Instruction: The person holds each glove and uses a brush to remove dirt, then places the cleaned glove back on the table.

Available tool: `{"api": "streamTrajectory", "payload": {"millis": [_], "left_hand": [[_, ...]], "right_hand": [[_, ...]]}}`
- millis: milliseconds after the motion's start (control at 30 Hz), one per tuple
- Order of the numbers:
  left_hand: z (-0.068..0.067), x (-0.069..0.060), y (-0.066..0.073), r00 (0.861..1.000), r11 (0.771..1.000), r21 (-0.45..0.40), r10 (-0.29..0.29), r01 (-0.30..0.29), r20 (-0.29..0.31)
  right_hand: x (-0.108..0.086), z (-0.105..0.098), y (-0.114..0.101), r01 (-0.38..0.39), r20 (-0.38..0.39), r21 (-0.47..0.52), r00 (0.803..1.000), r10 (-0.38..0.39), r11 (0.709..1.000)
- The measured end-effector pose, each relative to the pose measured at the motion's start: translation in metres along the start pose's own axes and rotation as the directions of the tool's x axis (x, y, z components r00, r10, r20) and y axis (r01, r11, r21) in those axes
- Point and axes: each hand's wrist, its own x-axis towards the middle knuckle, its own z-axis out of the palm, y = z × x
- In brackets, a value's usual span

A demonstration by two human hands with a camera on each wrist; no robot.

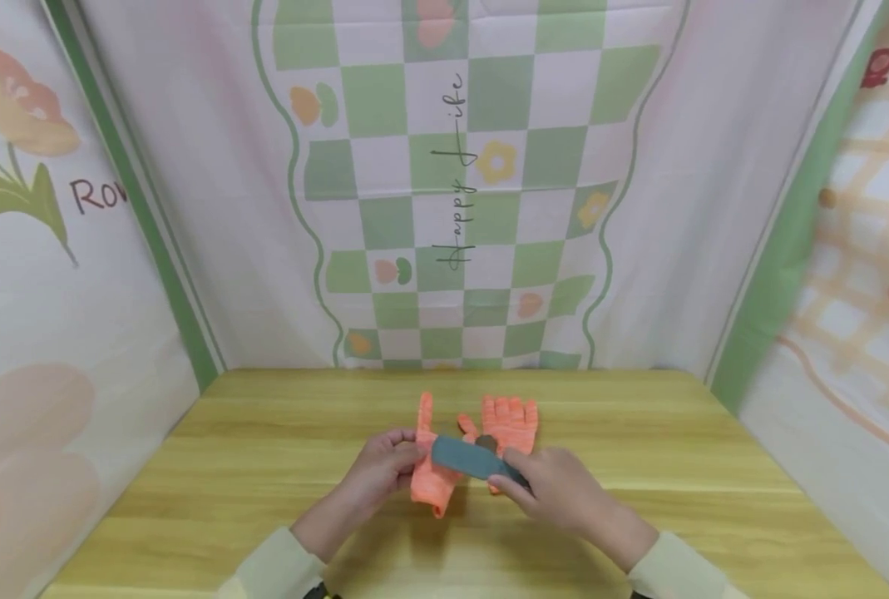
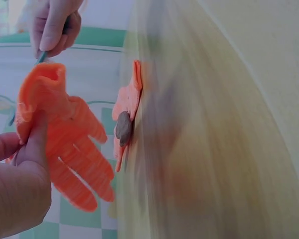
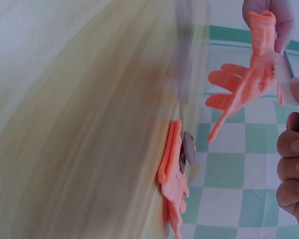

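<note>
The left hand (image 1: 380, 470) pinches an orange knit glove (image 1: 431, 484) above the wood-grain table (image 1: 676, 466), glove fingers pointing away from the person; the right hand (image 1: 560, 492) grips a brush (image 1: 465, 458), its long axis slanting across the glove, head leftward

Left hand (image 1: 379, 470) pinching, right hand (image 1: 556, 491) curled in a grip, both forearms (image 1: 320, 526) angled inward

An orange glove (image 1: 431, 484) is pinched by the left grip (image 1: 382, 467); a blue tool (image 1: 465, 458) is held over it by the right grip (image 1: 560, 489). On the bench (image 1: 279, 433), a second glove (image 1: 513, 423) is partly covered by a dark lump (image 1: 486, 443). Behind, a checked cloth (image 1: 384, 158) is hung.
</note>
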Motion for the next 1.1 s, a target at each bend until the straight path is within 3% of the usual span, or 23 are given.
{"api": "streamTrajectory", "payload": {"millis": [300, 733, 833, 933, 1100], "left_hand": [[-0.001, 0.001, -0.004, 1.000, 1.000, 0.014, -0.022, 0.022, 0.001], [-0.002, 0.000, -0.004, 0.999, 0.999, -0.033, -0.027, 0.026, -0.020], [-0.002, -0.001, -0.003, 0.999, 0.999, -0.051, -0.019, 0.017, -0.032], [-0.003, -0.002, -0.001, 0.999, 0.998, -0.057, -0.013, 0.011, -0.033], [-0.005, -0.002, 0.000, 1.000, 0.998, -0.055, 0.001, -0.002, -0.025]], "right_hand": [[-0.003, -0.002, 0.008, 0.051, -0.021, -0.136, 0.998, -0.054, 0.989], [-0.005, -0.003, 0.015, 0.124, -0.060, -0.228, 0.988, -0.141, 0.966], [-0.010, -0.003, 0.020, 0.095, -0.034, -0.236, 0.994, -0.106, 0.967], [-0.014, -0.004, 0.023, 0.016, -0.002, -0.212, 1.000, -0.016, 0.977], [-0.011, -0.011, 0.017, -0.076, -0.019, -0.127, 0.997, 0.074, 0.989]]}}
